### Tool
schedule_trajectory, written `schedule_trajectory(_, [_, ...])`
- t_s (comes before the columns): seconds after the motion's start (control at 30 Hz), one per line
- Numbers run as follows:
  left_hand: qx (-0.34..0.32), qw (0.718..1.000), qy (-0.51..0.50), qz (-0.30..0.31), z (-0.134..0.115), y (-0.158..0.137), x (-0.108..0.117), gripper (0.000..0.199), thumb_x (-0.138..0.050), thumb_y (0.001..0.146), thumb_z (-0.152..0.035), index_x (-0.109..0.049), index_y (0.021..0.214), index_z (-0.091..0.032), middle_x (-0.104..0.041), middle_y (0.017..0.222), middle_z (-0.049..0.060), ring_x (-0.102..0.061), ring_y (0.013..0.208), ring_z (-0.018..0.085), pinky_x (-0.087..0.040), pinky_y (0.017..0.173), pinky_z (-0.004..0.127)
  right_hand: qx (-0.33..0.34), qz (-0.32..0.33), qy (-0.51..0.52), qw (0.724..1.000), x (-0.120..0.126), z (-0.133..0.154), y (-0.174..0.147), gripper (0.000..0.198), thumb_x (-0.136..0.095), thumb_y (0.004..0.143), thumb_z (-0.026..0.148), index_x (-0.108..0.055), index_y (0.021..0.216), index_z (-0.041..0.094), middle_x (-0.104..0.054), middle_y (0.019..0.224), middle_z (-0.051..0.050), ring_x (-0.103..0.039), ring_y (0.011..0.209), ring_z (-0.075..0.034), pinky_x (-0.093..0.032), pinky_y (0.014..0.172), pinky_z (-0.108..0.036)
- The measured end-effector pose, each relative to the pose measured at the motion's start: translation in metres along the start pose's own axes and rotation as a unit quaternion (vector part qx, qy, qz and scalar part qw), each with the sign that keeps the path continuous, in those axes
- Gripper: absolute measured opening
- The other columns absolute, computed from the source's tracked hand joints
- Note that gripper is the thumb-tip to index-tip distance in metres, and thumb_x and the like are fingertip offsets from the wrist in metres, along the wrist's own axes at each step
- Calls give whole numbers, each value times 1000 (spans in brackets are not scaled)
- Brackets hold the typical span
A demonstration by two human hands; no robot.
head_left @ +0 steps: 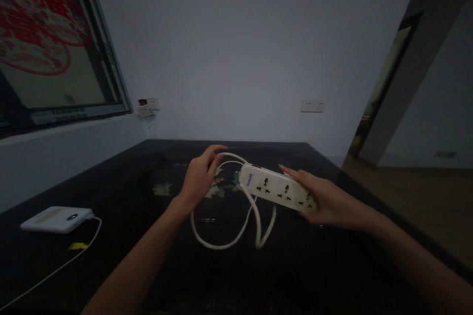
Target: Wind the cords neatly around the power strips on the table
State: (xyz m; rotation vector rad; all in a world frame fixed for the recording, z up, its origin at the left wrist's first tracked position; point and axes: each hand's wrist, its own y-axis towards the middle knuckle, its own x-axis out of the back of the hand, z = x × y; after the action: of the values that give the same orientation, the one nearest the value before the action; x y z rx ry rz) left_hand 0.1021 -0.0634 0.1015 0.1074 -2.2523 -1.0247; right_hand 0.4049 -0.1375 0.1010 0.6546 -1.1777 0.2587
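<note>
A white power strip [275, 188] with several sockets is held at its right end by my right hand [321, 199], fingers along the far edge and thumb side beneath. It tilts down to the right above the dark table. From its left end runs a white cable [221, 247], looped and hanging in front of and below the strip. My left hand [201, 174] is closed on the upper part of that cable, left of the strip. A small blue piece [236, 177] shows where the cable meets the strip.
On the glossy black table [177, 275] at left lies a white power bank [55, 220] with a thin white cord. Near it is a yellow tag [78, 246]. Wall sockets [312, 106] sit above the table's back edge. A window [55, 44] is at the left.
</note>
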Motion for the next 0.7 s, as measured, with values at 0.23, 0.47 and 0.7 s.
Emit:
schedule_trajectory(0.23, [-73,995,-7,66,17,-11,-44,24,-41,91,-18,-64,93,-17,-65,90,7,-60,85,19,-47,78,31,50,-76,136,986,19,37,-6,89,-72,66,21,-31,144,29,-46,141,-6,-47,125,-29,-37,106,-45])
schedule_trajectory(0.47, [-150,977,103,109,-6,-50,-82,51,-47,84,-6,-45,132,-22,-55,123,12,-48,119,26,-35,101,50,45,-214,215,952,29,63,24,84,-76,64,28,-39,139,24,-47,141,-5,-43,129,-31,-39,106,-43])
schedule_trajectory(0.7, [-147,962,-158,168,-37,-84,-107,20,-51,89,-37,-60,92,-18,-63,112,10,-50,120,24,-14,114,51,65,-263,202,941,50,74,63,86,-77,63,33,-38,140,26,-48,138,-3,-44,127,-32,-37,106,-46])
